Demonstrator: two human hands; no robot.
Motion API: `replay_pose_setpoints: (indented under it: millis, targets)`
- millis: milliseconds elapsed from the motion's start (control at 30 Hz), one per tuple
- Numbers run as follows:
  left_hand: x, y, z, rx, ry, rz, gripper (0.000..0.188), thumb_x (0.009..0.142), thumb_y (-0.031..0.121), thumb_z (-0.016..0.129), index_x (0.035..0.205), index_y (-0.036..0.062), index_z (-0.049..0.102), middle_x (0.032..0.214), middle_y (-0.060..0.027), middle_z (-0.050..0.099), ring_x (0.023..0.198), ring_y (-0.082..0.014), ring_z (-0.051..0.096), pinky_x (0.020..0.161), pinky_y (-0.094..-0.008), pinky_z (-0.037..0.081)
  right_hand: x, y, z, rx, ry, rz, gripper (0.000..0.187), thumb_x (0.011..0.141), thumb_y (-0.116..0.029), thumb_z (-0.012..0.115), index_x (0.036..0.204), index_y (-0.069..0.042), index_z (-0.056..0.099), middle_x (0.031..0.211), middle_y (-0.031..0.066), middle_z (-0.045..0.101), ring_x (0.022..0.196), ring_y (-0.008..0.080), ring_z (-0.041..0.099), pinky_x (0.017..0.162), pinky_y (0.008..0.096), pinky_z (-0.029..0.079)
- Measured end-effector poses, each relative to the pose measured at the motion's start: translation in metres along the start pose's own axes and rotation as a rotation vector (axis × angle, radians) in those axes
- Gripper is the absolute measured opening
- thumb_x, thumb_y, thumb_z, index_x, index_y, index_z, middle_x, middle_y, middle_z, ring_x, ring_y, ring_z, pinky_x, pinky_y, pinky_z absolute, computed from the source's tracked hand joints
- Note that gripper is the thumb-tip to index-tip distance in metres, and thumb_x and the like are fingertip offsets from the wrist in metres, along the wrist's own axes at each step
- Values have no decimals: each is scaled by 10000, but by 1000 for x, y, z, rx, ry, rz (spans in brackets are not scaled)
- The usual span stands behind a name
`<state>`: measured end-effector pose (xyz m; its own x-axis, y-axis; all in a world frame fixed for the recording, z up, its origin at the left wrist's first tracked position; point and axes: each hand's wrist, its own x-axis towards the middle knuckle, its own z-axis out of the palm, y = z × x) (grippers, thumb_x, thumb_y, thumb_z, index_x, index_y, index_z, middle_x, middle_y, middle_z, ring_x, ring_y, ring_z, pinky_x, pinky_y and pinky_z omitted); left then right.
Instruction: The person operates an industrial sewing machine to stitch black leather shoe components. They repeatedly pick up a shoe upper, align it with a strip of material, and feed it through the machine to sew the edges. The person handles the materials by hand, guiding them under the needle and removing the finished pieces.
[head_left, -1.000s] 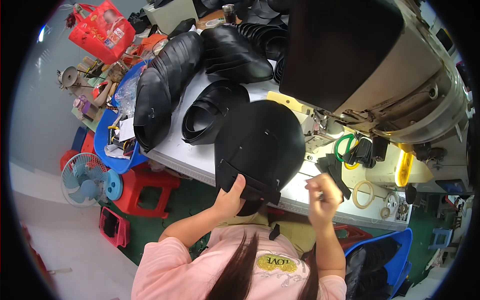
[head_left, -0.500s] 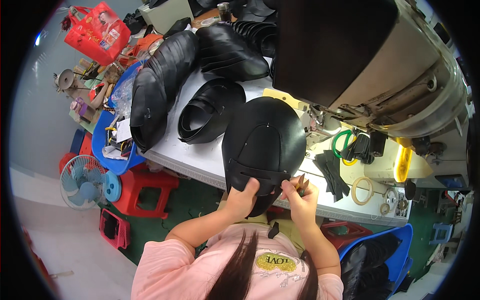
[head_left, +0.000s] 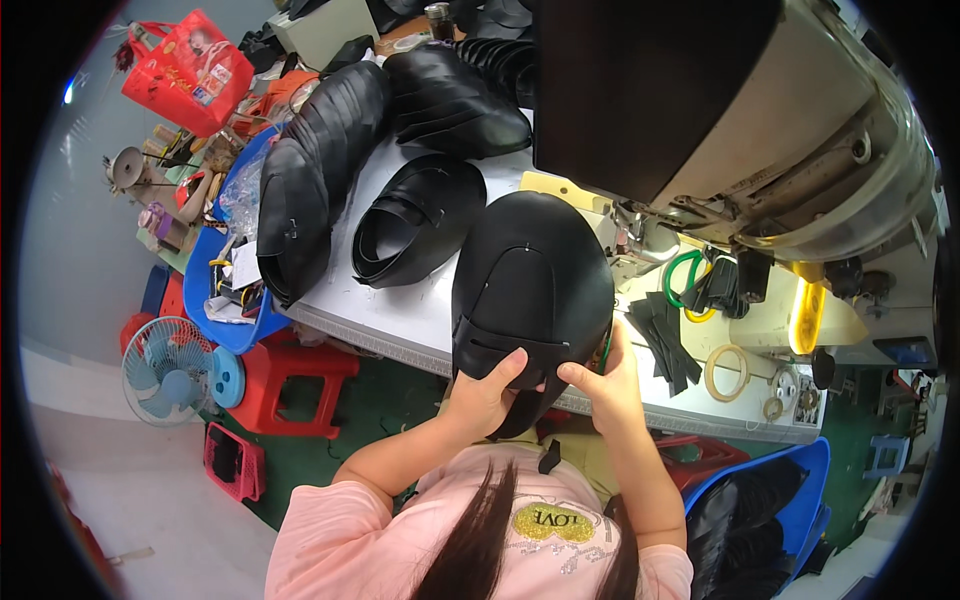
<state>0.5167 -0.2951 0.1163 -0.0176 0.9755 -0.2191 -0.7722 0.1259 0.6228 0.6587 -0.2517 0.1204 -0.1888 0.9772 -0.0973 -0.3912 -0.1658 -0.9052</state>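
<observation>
A black leather shoe upper (head_left: 535, 270), toe side away from me, is held up above the table's front edge between both hands. My left hand (head_left: 485, 400) is closed on its near left side, thumb on top by the slit in the strap. On the near right edge, my right hand (head_left: 610, 385) grips it too, thumb on top and fingers behind. A bit of green shows by the right fingers, probably part of the small snips, mostly hidden. Left of it another black upper (head_left: 420, 220) rests on the white table.
Stacks of black uppers (head_left: 325, 170) line the table's left and back. A sewing machine (head_left: 740, 110) looms at the right, with black strips (head_left: 662, 340) and a tape ring (head_left: 725, 372) below it. Blue bins (head_left: 815, 490) and a red stool (head_left: 285, 385) stand beside the table.
My right hand has opened out from a pinch with pointed snips showing to a grip on the upper's right edge. The upper has shifted slightly right; the snips' blades are now hidden.
</observation>
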Motion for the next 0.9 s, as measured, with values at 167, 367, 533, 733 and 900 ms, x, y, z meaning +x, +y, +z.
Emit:
replay_pose_setpoints:
  millis: [167,367,533,733,900]
  targets:
    - [-1,2,6,-43,66,-123,374,837,70,573,1182,77,430,1028,-78,557,910,-185,570,697,-328,505,3,-11,-17,178,-237,337,634,618,-34,759,1168,-13,445,1078,82,541,971,171,535,850,309,440]
    - [-3,-1,-4,87,7,-258,350,854,107,562,1180,75,438,1049,-60,549,924,-169,557,741,-309,481,2,-17,-16,158,-185,295,591,622,28,701,1158,-8,454,1043,81,556,939,188,559,823,316,462]
    - [-29,21,-7,1161,-505,54,131,780,25,570,894,-31,601,912,-151,599,819,-236,596,745,-325,478,10,-23,-29,70,-195,240,593,619,31,701,1159,-5,458,1051,82,554,945,185,551,833,315,453]
    - [11,42,13,1636,-648,1243,250,658,15,615,907,-3,607,968,-161,587,855,-310,587,726,-388,507,11,-30,-25,44,-299,312,584,624,34,694,1159,9,461,1047,89,562,948,182,551,838,309,446]
    - [27,31,6,1616,-750,1317,254,663,50,619,910,-6,603,1004,-187,581,886,-302,592,700,-368,522,10,-25,-33,11,-318,269,547,658,6,690,1154,11,461,1044,91,565,936,182,557,827,309,456]
